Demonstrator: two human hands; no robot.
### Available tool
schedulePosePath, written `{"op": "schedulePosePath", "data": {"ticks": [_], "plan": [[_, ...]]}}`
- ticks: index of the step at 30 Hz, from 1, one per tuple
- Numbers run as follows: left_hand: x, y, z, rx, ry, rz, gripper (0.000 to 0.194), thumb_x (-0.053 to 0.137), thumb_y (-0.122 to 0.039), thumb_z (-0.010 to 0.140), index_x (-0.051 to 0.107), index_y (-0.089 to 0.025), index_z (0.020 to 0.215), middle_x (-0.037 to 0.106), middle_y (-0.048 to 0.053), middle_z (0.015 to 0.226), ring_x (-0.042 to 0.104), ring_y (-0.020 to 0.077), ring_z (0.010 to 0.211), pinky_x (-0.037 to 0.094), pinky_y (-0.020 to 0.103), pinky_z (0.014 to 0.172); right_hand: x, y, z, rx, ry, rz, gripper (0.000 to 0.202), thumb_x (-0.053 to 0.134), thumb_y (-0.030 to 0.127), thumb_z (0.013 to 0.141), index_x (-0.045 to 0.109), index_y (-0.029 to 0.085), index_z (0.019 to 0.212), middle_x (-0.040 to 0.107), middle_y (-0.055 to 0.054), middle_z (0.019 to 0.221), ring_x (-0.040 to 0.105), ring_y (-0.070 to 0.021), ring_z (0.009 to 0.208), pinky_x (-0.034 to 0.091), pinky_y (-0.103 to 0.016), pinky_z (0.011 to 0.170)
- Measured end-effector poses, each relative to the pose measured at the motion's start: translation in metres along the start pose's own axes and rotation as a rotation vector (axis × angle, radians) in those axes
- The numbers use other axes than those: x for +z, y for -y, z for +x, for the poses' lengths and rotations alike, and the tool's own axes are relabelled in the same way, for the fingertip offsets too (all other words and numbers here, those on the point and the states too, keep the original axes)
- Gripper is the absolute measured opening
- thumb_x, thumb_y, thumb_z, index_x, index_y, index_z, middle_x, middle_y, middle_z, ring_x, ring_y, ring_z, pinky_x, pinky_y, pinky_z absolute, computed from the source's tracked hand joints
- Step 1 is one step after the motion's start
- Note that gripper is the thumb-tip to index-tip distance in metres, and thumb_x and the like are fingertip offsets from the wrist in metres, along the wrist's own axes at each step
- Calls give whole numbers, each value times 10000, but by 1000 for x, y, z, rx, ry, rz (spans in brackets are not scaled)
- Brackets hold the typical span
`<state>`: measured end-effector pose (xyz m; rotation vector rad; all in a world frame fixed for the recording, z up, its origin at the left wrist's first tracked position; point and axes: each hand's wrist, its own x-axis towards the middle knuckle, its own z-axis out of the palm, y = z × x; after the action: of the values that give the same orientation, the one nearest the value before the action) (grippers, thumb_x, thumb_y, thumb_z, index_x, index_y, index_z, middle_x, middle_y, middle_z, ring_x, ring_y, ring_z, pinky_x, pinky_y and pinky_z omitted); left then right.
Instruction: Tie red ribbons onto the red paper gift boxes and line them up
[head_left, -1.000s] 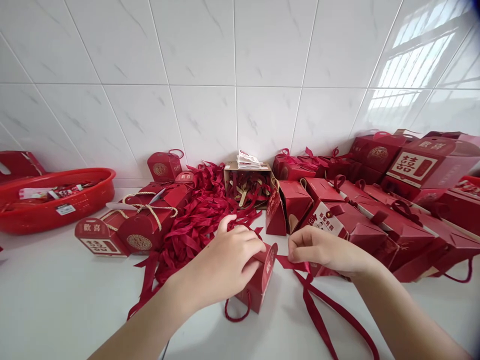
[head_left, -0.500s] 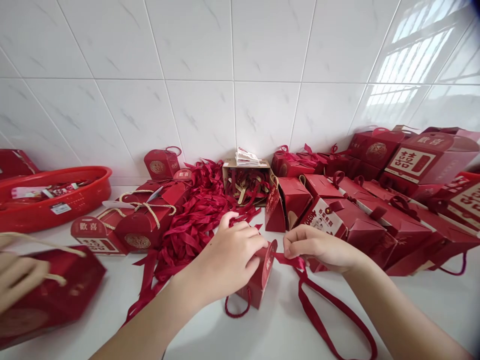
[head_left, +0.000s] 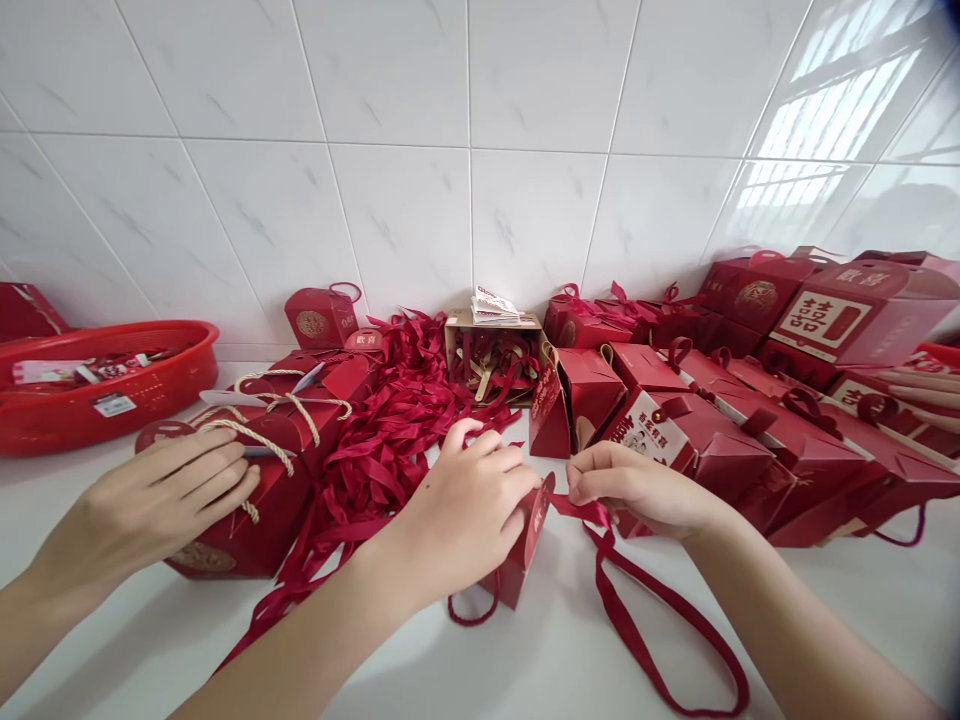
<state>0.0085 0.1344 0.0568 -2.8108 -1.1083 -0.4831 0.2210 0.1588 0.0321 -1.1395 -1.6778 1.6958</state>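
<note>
A small red box (head_left: 517, 560) with a dark red cord loop (head_left: 474, 620) stands at the middle front. My left hand (head_left: 476, 495) is closed over its top, the fingers wrapped round the upper part. To the right, my right hand (head_left: 634, 490) pinches a red ribbon (head_left: 577, 508) that runs out from the top of the box. The ribbon's long tail (head_left: 675, 625) curves over the white table toward the front edge. Behind my left hand lies a heap of loose red ribbons (head_left: 390, 430).
Another person's hand (head_left: 161, 490) is on a rope-handled red box (head_left: 277, 515) at left. More fingers (head_left: 926, 395) reach in at far right, by rows of red boxes (head_left: 795, 450). A red basket (head_left: 169, 385) and a ribbon-filled carton (head_left: 454, 365) stand further back.
The other person's hand has moved right and set its rope-handled box beside the others, its fingers now on top. Other fingers have appeared at far right. My hands have hardly moved.
</note>
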Motion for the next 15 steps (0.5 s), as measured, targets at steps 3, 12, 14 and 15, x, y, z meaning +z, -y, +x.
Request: {"op": "schedulePosePath", "data": {"ticks": [3,12,14,15], "plan": [[4,2,0,19,-62,-1,193,514,-140,891,683,-211,831,697,8,845,576,200,871,334,445,996,2,2,0,6,-21,5,206,590,237,690,495,174,519,386,56,482,283,-73,475,177,-263,478],[15,8,1,51,-158,49,173,544,-136,884,693,-197,820,692,-8,828,586,182,861,325,444,1001,13,-5,7,-22,-82,16,190,602,280,744,535,175,600,399,53,569,312,-78,509,236,-246,469],[15,11,2,58,-189,76,196,541,-124,883,689,-197,778,691,-12,807,591,179,839,335,444,988,15,-4,8,-65,-117,-36,202,608,322,783,564,177,650,459,38,622,383,-93,571,313,-246,531],[14,12,3,54,-226,98,205,539,-121,884,687,-194,764,692,-8,803,595,181,831,347,443,971,16,-3,7,-95,-186,-77,204,614,355,800,583,181,697,498,28,666,430,-107,621,354,-251,582]]}}
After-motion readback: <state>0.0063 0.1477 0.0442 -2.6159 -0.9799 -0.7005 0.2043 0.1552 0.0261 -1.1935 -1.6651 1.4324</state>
